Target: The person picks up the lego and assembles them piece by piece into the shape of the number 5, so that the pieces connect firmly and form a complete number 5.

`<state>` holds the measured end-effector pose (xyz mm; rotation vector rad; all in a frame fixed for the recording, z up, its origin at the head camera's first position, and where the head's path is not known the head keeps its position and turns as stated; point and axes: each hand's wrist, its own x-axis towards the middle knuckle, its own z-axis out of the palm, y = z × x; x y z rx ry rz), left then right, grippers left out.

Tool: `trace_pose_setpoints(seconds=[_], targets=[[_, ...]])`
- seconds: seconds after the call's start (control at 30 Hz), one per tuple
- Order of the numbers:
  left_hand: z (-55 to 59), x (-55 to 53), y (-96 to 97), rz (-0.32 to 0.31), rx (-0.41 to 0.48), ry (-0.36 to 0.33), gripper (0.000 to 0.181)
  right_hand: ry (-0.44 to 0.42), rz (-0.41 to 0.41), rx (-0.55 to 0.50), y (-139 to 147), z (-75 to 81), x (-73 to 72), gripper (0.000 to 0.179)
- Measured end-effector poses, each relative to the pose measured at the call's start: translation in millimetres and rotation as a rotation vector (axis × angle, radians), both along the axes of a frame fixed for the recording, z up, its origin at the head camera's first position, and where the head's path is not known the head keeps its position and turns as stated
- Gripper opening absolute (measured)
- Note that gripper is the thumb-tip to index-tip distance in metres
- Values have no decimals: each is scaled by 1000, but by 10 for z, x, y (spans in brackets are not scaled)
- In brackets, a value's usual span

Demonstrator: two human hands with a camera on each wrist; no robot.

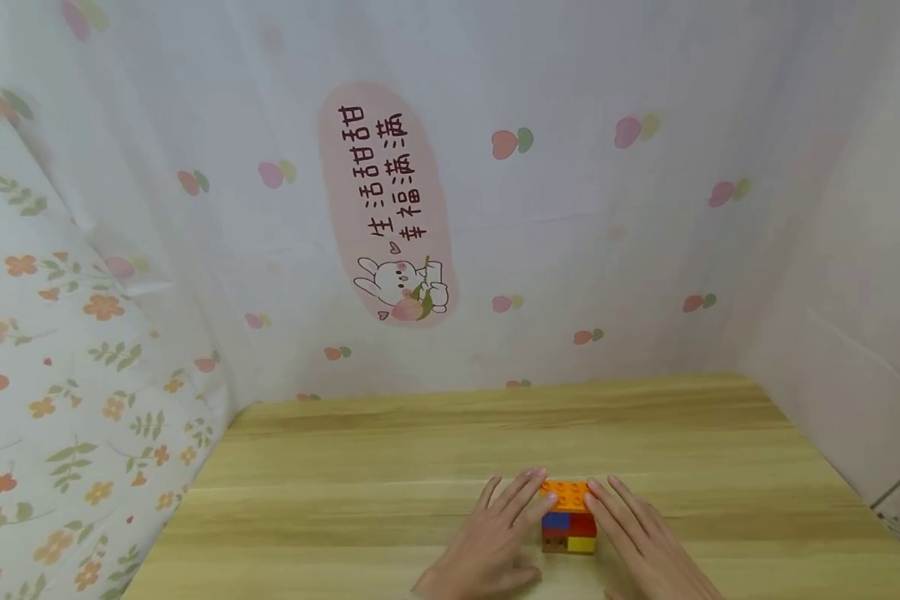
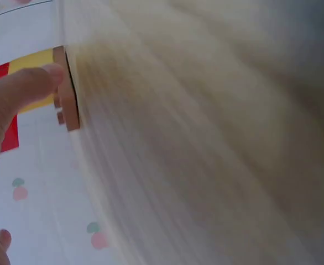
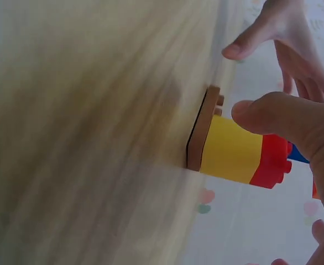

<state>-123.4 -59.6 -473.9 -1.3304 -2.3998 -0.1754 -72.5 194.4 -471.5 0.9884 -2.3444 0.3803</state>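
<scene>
Between both hands stands a small stack of toy building bricks on the table. An orange brick [image 1: 567, 492] tops it, with a blue brick [image 1: 556, 522] and a red brick [image 1: 583, 525] beneath. Lower down are a yellow brick [image 1: 581, 545] and a brown base plate [image 1: 553, 545], which lies on the wood in the right wrist view. My left hand [image 1: 487, 537] has its fingers extended, tips at the orange brick's left edge. On the other side, my right hand [image 1: 645, 542] reaches in with straight fingers, fingertips right at the orange brick's right edge. Both thumbs sit low near the stack.
The wooden table [image 1: 360, 483] extends to the left, right and back of the stack. A white cloth with fruit prints [image 1: 585, 250] hangs behind it, and a flower-patterned cloth [image 1: 67, 400] hangs along the left side.
</scene>
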Motion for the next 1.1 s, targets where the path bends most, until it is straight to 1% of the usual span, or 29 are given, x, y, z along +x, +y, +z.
trace_pose_setpoints(seconds=[0.13,0.27,0.43,0.5,0.57,0.67,0.73,0.77,0.83,0.97,1.1], targets=[[-27,-47,84,35,12,6,108,-26,-56,59,9,30,-31,99],[-66,-110,131,48,43,2,114,-78,-69,59,-8,43,-80,106],[-87,-210,181,62,69,-42,122,-146,-107,64,-25,43,-163,116],[-79,-252,196,64,69,-72,125,-177,-131,71,-28,41,-202,121],[-58,-290,211,69,66,-131,128,-244,-159,60,-29,39,-246,124],[-27,-342,221,60,75,-249,130,-387,-189,26,-35,32,-329,129],[-6,-376,224,50,84,-327,129,-477,-193,-14,-34,32,-388,132],[4,-395,225,43,85,-357,129,-502,-187,-31,-28,31,-418,133],[19,-422,223,34,91,-424,128,-529,-167,-50,-9,33,-463,132],[3,-456,197,32,110,-566,124,-540,-101,-61,30,38,-525,127],[-22,-469,177,13,124,-645,122,-575,-59,-78,54,34,-554,123]])
